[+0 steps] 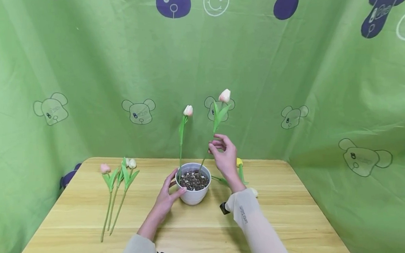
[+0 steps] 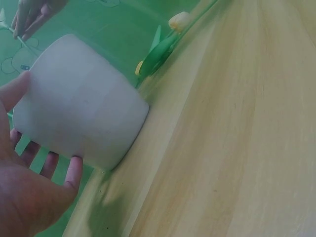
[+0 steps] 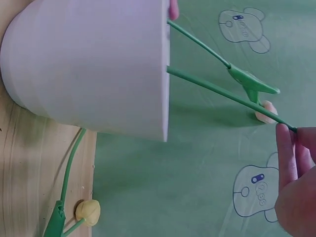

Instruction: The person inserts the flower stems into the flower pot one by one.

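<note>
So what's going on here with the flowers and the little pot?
A person is arranging artificial tulips in a white pot of pebbles on a wooden table. The left hand steadies the pot's side, while the right hand pinches the stem of a pink tulip standing tilted in the pot. Another tulip already stands in it. Three more tulips lie on the table to the left, and a yellow one behind the right hand.

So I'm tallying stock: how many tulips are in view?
6: two upright in the pot, at and; two lying left; two behind the right hand. More may be hidden.
</note>
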The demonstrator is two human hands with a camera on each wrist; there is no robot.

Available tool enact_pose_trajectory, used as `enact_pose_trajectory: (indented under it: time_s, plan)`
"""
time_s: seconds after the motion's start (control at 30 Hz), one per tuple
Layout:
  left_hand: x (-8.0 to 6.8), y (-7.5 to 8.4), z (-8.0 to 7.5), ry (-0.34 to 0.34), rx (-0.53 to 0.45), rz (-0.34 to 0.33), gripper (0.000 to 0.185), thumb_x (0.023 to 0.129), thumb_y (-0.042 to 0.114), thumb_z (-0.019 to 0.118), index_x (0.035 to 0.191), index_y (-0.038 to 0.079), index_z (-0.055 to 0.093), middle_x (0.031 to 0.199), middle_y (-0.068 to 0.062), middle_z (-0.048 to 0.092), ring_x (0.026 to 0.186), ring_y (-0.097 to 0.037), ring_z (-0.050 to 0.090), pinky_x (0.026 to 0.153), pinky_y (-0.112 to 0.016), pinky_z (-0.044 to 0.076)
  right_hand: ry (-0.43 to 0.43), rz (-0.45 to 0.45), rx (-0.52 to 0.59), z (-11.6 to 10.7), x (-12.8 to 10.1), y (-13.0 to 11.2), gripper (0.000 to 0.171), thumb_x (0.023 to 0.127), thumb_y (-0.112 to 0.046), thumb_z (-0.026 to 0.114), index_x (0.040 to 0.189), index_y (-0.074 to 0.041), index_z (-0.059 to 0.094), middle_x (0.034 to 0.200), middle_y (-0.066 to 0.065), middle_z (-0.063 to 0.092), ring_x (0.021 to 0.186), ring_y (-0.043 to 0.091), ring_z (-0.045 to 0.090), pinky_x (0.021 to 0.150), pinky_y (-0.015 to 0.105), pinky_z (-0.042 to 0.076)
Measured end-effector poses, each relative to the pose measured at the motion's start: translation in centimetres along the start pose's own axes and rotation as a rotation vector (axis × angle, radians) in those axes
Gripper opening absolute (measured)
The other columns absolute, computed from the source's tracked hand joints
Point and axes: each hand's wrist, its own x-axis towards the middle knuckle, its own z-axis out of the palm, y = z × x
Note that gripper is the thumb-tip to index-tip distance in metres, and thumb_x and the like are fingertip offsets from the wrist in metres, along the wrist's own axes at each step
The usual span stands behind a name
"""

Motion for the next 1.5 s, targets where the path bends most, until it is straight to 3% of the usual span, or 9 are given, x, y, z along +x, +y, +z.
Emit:
enact_pose_trajectory:
  time_s: [0.27,0.57,0.77,1.0,1.2,1.5]
  plan:
    - [0.2,0.0,0.1,-0.015,0.001,0.012,0.084,0.092,0.03,0.077,0.162,0.034,0.031,0.169,-0.01,0.028,0.149,-0.041,0.036,0.115,-0.067,0.039,0.0,-0.037,-0.001,0.9,0.3,0.5,0.039,0.089,0.01,0.072,0.126,0.002,0.064,0.106,0.026,0.07,0.09,0.024,0.068,0.074,0.027,0.064]
    - [0.2,0.7,-0.1,-0.009,-0.002,-0.013,0.083,0.091,0.031,0.078,0.159,0.043,0.033,0.17,-0.004,0.028,0.15,-0.038,0.036,0.116,-0.066,0.037,0.019,-0.039,0.004,2.5,0.6,1.0,0.036,0.089,0.009,0.072,0.124,0.001,0.066,0.106,0.023,0.071,0.093,0.026,0.069,0.076,0.027,0.065]
    - [0.1,0.4,-0.2,-0.016,-0.012,-0.008,0.085,0.091,0.03,0.078,0.162,0.038,0.032,0.17,-0.007,0.027,0.15,-0.039,0.036,0.116,-0.066,0.038,0.016,-0.044,-0.019,3.1,0.4,1.8,0.036,0.09,0.007,0.072,0.125,-0.001,0.066,0.107,0.022,0.072,0.097,0.031,0.07,0.077,0.027,0.064]
    - [0.1,0.0,0.1,-0.014,-0.02,-0.015,0.085,0.091,0.029,0.078,0.162,0.036,0.032,0.17,-0.007,0.027,0.149,-0.04,0.036,0.116,-0.067,0.037,-0.001,-0.027,-0.051,3.5,0.0,2.6,0.037,0.092,0.004,0.072,0.128,0.003,0.063,0.113,0.025,0.072,0.103,0.038,0.07,0.081,0.03,0.064]
    - [0.1,0.1,0.0,-0.01,-0.015,-0.018,0.084,0.091,0.032,0.079,0.16,0.041,0.033,0.17,-0.005,0.027,0.15,-0.038,0.036,0.116,-0.067,0.036,-0.008,-0.081,-0.055,4.1,-0.1,3.5,0.033,0.092,0.003,0.072,0.125,0.0,0.065,0.109,0.02,0.074,0.098,0.032,0.072,0.077,0.025,0.064]
    - [0.0,0.3,-0.1,-0.015,-0.025,-0.013,0.084,0.091,0.031,0.079,0.161,0.039,0.032,0.17,-0.006,0.027,0.15,-0.039,0.036,0.117,-0.068,0.035,-0.07,-0.119,-0.072,4.5,-0.4,3.9,0.033,0.092,0.002,0.072,0.124,0.0,0.065,0.108,0.019,0.074,0.098,0.033,0.072,0.078,0.028,0.064]
